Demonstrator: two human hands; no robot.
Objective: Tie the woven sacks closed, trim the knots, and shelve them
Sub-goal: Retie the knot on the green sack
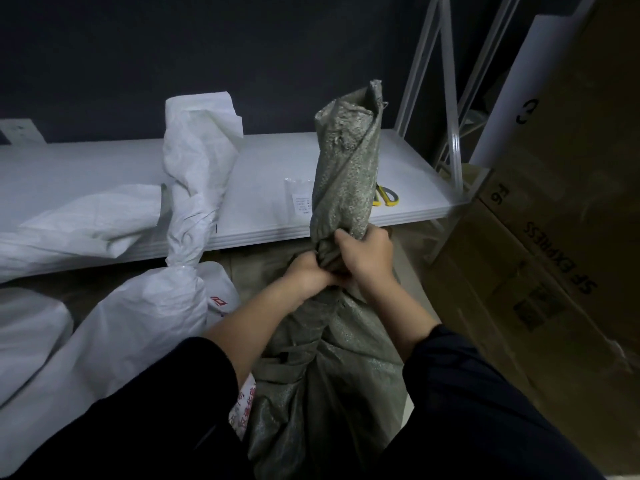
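A grey-green woven sack [325, 386] stands between my arms, its top twisted into an upright neck [349, 168]. My right hand [363, 251] grips the base of that neck. My left hand [306, 275] grips the gathered fabric just below and left of it, both hands touching. A white woven sack [114, 337] with a twisted, cinched neck [194, 188] stands to the left. Yellow-handled scissors [386, 197] lie on the white shelf [270, 161], partly hidden behind the grey neck.
Another white sack [79, 226] lies on the shelf at left. A small clear bag with a label [299, 199] lies on the shelf. Large cardboard boxes [561, 244] stand at right, beside the white shelf frame [450, 98]. A dark wall is behind.
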